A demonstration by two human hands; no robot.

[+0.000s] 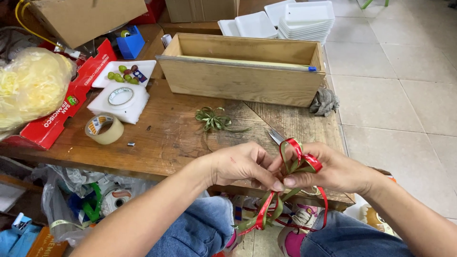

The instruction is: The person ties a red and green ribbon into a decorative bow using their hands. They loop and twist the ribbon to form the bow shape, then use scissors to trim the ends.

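Both hands meet over the front edge of a worn wooden table [166,138]. My left hand [240,165] and my right hand [333,169] pinch a red and green ribbon [297,159] between thumbs and fingers. The ribbon is folded into loops above the fingers, and its loose tails [264,214] hang down over my jeans. A finished green ribbon bow [214,119] lies on the table just beyond the hands. The metal tip of a pair of scissors [275,136] shows behind the loops.
A long wooden box [238,81] stands across the back of the table. White foam trays [295,19] are stacked behind it. A tape roll [104,128], a white tray of green fruit [124,74], a red carton [66,102] and a grey rag [323,102] lie around.
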